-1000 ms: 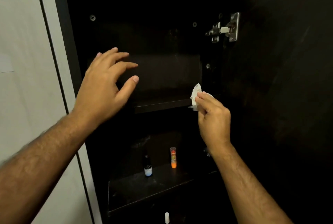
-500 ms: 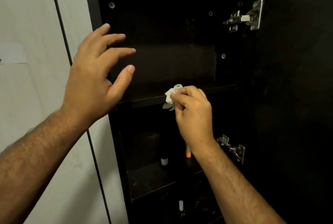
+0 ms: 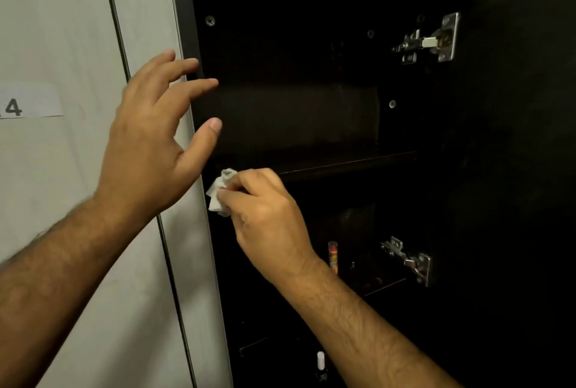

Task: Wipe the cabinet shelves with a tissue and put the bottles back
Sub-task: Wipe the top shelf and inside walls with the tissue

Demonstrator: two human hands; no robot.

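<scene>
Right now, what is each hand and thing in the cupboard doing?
left hand: open, fingers spread, holding nothing
right hand: pinching the tissue
tissue: crumpled, at the shelf's left end
cabinet door: open
upper shelf: bare
orange tube: upright, lower shelf

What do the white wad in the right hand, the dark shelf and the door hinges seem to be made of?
Crumpled white tissue wad: soft paper, matte and creased. Dark cabinet shelf: probably laminated board, with a faint sheen along its edge. Silver door hinges: shiny stamped metal, likely steel.
</scene>
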